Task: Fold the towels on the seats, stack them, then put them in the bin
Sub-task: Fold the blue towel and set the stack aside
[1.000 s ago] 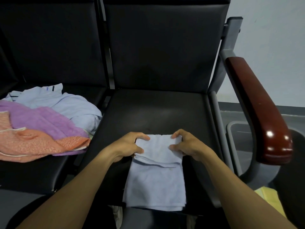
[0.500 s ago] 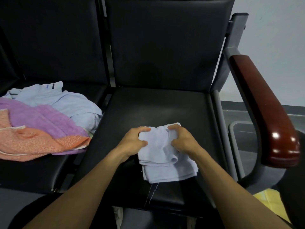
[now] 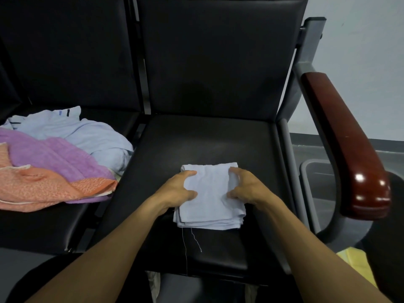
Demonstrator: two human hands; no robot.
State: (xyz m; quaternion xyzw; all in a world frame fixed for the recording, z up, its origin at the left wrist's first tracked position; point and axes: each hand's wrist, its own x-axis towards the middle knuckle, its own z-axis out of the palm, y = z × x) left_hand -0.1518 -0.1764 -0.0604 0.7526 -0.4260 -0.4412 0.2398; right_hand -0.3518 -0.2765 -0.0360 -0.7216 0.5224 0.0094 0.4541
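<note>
Both hands, the left hand [image 3: 178, 189] and the right hand [image 3: 244, 186], rest with loosely curved fingers on the sides of the folded pale blue towel [image 3: 211, 197] on the right seat [image 3: 196, 141], probably to flatten it; the unfolded towels [image 3: 54, 158] wait on the neighbouring seat.

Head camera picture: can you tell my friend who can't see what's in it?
Two hands, left hand and right hand, press a folded pale blue towel on a black seat. Unfolded towels lie heaped on the next seat.
</note>
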